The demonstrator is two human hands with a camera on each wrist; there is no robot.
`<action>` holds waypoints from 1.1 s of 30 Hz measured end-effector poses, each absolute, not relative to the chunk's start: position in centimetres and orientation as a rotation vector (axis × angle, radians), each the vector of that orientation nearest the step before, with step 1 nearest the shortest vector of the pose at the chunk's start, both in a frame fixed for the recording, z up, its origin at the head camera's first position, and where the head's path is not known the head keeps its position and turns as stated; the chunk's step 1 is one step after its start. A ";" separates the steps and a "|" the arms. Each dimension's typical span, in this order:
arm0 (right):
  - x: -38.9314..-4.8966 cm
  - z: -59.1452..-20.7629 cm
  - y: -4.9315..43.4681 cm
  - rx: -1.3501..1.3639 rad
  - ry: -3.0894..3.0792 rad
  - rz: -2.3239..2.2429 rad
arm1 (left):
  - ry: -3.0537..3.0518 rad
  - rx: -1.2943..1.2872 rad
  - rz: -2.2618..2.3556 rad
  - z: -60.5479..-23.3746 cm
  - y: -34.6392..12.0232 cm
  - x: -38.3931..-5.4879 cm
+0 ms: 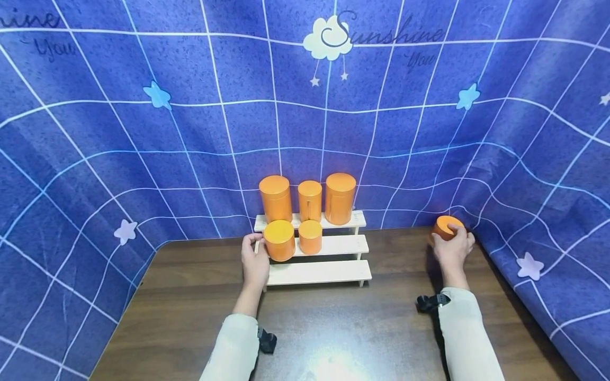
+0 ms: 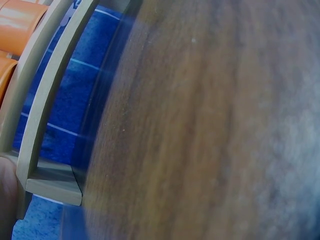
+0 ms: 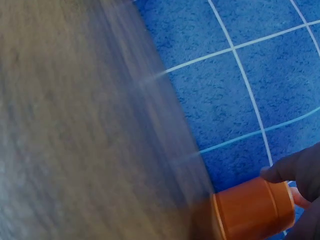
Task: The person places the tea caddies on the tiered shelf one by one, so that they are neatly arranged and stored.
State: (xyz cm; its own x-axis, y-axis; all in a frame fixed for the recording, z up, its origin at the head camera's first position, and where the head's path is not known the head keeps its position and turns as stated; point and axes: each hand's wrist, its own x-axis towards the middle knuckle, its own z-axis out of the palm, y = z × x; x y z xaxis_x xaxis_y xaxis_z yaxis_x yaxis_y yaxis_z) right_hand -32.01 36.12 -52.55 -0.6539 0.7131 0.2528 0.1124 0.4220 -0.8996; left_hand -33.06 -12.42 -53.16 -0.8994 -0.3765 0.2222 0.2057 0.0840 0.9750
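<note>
My left hand [image 1: 256, 264] is at the left end of a white three-step stand [image 1: 319, 272], its fingertips right beside a wide orange canister [image 1: 279, 243] on the middle step. In the left wrist view a finger [image 2: 6, 192] shows next to the stand's end [image 2: 55, 184]; I cannot tell whether it grips stand or canister. Far to the right, my right hand [image 1: 451, 251] holds another short orange canister [image 1: 444, 226] near the table's back right corner. Thumb and fingers go round its sides, as the right wrist view of the canister [image 3: 257, 207] shows too.
Three taller orange canisters, a left one [image 1: 276, 198], a narrow one [image 1: 310, 201] and a right one [image 1: 340, 198], stand on the top step. A small orange canister [image 1: 310, 237] is on the middle step. Blue patterned cloth [image 1: 238, 132] rises behind the brown wooden table [image 1: 200, 286].
</note>
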 end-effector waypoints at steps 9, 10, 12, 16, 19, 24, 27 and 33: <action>-32.0 -52.9 36.5 -0.699 -1.990 1.235 | -1.952 0.164 -1.875 -53.6 -12.5 -33.3; -32.1 -53.0 36.5 -0.699 -1.987 1.238 | -1.949 0.166 -1.875 -53.6 -12.5 -33.3; -32.2 -53.1 36.6 -0.697 -1.979 1.240 | -1.941 0.165 -1.879 -53.6 -12.5 -33.4; -32.4 -53.3 36.7 -0.698 -1.923 1.254 | -1.935 0.167 -1.870 -53.5 -12.4 -33.3; -32.5 -53.1 36.8 -0.694 -1.867 1.274 | -1.938 0.173 -1.857 -53.3 -12.3 -33.2; -32.4 -52.4 36.8 -0.706 -1.800 1.349 | -1.921 0.168 -1.865 -53.1 -12.2 -33.0; -32.4 -52.0 36.7 -0.744 -1.786 1.398 | -1.911 0.163 -1.864 -53.1 -12.1 -33.0; -32.2 -51.0 36.6 -0.744 -1.758 1.488 | -1.923 0.165 -1.842 -53.4 -12.2 -33.2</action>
State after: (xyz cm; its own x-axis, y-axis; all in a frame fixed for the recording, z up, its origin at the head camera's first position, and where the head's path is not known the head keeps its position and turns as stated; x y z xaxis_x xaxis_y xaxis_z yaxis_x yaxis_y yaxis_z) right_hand -32.21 36.63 -51.02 -0.5854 0.7970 0.1490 -0.0151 0.1730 -0.9848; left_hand -33.18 -12.17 -53.38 -0.8825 -0.3996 0.2480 0.2307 0.0917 0.9687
